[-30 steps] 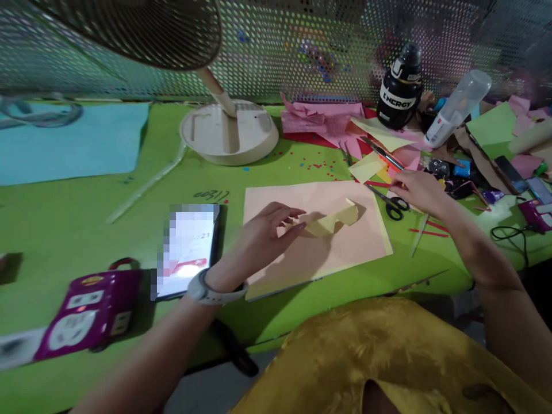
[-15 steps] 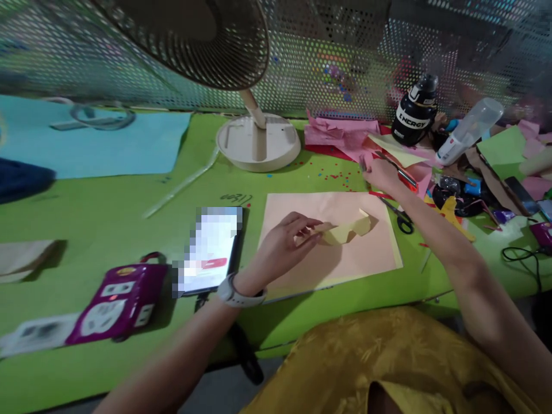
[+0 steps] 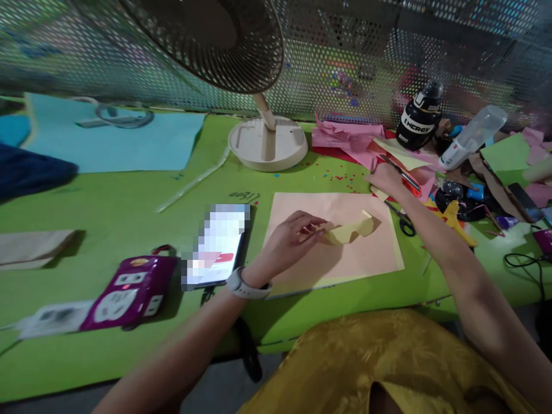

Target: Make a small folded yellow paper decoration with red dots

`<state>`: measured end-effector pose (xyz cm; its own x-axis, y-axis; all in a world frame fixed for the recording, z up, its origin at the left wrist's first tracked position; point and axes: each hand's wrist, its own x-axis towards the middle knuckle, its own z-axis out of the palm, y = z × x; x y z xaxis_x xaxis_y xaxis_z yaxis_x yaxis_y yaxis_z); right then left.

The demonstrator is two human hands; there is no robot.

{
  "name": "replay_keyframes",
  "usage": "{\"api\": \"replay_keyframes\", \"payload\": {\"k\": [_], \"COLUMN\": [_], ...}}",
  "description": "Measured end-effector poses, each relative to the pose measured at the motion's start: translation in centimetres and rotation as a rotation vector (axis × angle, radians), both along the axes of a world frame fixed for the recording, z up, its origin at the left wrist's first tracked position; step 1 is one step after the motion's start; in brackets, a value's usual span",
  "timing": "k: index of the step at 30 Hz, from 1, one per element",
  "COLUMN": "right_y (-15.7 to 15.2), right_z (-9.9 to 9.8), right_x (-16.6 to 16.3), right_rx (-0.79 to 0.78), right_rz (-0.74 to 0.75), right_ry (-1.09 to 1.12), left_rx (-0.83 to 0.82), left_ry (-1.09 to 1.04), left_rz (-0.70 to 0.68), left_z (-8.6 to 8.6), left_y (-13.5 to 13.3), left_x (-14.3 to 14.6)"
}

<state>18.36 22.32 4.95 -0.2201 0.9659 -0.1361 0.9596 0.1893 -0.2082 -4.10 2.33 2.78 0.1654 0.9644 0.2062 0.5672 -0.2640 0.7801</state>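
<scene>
My left hand (image 3: 291,244) is closed in a pinch on one end of a creased, pale yellow paper strip (image 3: 345,233). The strip's folded free end rises a little above a pink sheet of paper (image 3: 297,207). My right hand (image 3: 385,179) reaches beyond that sheet's far right corner, its fingers bent. What they grip, if anything, is hidden. A small yellow paper scrap (image 3: 379,194) shows just under this hand. Close to its wrist lie scissors (image 3: 405,223) with black handles and an orange-and-black cutter (image 3: 407,181).
A fan's white base (image 3: 276,152) stands at the back, near crumpled pink paper (image 3: 345,135). A black bottle (image 3: 418,118), a clear bottle (image 3: 474,138) and a yellow tool (image 3: 455,224) are to the right. Leftward are a phone (image 3: 219,241), a purple device (image 3: 133,290) and blue paper (image 3: 168,144).
The view has turned slightly left, so most things sit farther right. A yellow scrap now shows beneath my right hand. My left hand keeps its pinch on the strip.
</scene>
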Motion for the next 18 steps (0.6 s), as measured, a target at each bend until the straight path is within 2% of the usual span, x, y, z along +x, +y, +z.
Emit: {"api": "replay_keyframes", "payload": {"k": [2, 5, 11, 18], "right_y": [-0.1, -0.6, -2.3, -3.7], "right_z": [0.4, 1.2, 2.5, 2.1], "right_x": [0.5, 1.5, 3.2, 5.0], "right_rx": [0.034, 0.008, -0.229, -0.491], "right_rz": [-0.067, -0.066, -0.264, -0.442], "right_ry": [0.066, 0.246, 0.744, 1.001], "left_rx": [0.002, 0.002, -0.037, -0.128], "left_ry": [-0.013, -0.039, -0.09, -0.137], "left_rz": [0.003, 0.002, -0.003, -0.03], "left_z": [0.1, 0.4, 0.5, 0.5], "left_y": [0.0, 0.1, 0.2, 0.2], "left_x": [0.0, 0.0, 0.1, 0.2]}}
